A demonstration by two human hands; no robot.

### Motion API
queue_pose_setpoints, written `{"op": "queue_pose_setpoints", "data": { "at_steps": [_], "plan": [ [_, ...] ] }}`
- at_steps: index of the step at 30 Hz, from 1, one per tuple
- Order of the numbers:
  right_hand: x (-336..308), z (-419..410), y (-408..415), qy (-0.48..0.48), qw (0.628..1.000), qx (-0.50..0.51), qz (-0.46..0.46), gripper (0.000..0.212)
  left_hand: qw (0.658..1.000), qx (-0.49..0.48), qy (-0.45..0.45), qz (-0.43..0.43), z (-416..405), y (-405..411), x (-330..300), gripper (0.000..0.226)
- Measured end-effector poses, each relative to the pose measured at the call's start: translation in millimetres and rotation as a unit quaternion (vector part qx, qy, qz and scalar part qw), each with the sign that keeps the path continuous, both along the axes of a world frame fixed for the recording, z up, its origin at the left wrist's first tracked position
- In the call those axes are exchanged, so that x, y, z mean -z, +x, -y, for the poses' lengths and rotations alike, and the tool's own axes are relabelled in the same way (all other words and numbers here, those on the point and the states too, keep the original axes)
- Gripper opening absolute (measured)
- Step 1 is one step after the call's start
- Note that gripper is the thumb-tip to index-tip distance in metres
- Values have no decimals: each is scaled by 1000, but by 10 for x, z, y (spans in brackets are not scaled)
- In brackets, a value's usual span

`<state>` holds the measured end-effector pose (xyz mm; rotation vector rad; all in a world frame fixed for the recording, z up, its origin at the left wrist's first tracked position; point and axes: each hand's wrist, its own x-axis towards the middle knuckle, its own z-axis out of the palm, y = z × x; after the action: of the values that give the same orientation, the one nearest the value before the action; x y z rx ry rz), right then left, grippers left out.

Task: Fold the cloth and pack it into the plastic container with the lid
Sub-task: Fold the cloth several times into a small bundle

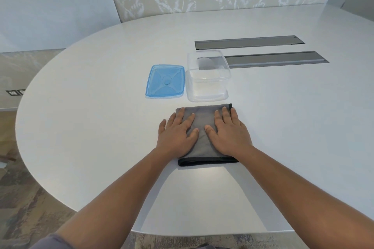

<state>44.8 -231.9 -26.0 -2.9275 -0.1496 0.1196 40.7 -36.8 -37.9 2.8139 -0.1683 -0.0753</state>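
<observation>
A grey cloth (203, 116) with a black hem lies folded flat on the white table. My left hand (178, 131) presses palm-down on its left part, fingers spread. My right hand (229, 130) lies flat on its right part. Neither hand grips anything. Just beyond the cloth stands the clear plastic container (208, 91), open on top and with nothing inside. Its blue lid (165, 82) lies flat on the table to the container's left.
The white oval table (101, 107) curves away at the left and near edges. Two grey cable-port flaps (273, 58) are set into the top behind and right of the container. A patterned wall panel stands beyond the table.
</observation>
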Motion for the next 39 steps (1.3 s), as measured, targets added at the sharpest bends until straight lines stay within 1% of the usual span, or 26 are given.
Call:
{"op": "queue_pose_setpoints", "data": {
  "at_steps": [7,11,14,18,20,21,22,23,24,25,26,27,29,31,35,37,38,39],
  "plan": [
    [24,-261,-36,5,1000,-6,5,85,999,23,23,7,-361,6,12,72],
    [38,-255,-36,1,1000,-8,16,87,999,14,31,18,-408,-33,42,73],
    [48,-243,-36,-9,1000,-12,20,88,1000,-6,16,21,-394,-36,60,68],
    [9,-269,-42,-30,999,-9,11,85,1000,-19,17,1,-384,-15,49,63],
    [-36,-320,-35,-12,1000,-8,20,81,1000,-21,18,2,-380,-16,36,64],
    [-64,-362,-32,27,999,-11,30,77,1000,-22,18,3,-381,-20,30,65],
    [-94,-415,-32,97,995,-12,37,75,1000,-22,16,4,-380,-28,26,66],
    [-124,-475,-43,200,979,-7,32,73,1000,-22,15,5,-380,-39,21,69],
    [-171,-544,-65,322,947,5,9,73,1000,-23,14,5,-380,-51,17,72],
    [-213,-613,-86,440,898,16,-22,75,1000,-23,14,6,-379,-61,9,76],
    [-247,-677,-99,520,853,23,-40,78,1000,-22,14,7,-379,-69,3,78],
    [-267,-732,-111,561,826,25,-45,80,1000,-21,14,9,-379,-70,-3,80],
    [-259,-821,-110,600,798,21,-53,80,1000,-18,14,10,-382,-72,-10,81],
    [-256,-866,-85,620,781,31,-72,83,1000,-15,14,2,-380,-69,-22,82],
    [-188,-863,-35,629,771,39,-90,84,998,-33,-19,-42,-359,-59,-94,85],
    [-157,-856,-21,630,771,39,-88,82,996,-38,-68,-44,-308,-97,-135,87],
    [-147,-859,-18,633,768,40,-86,81,992,-36,-111,-36,-274,-128,-165,88],
    [-139,-864,-15,636,766,44,-85,81,983,-37,-180,-26,-241,-166,-205,88]
  ]
}}
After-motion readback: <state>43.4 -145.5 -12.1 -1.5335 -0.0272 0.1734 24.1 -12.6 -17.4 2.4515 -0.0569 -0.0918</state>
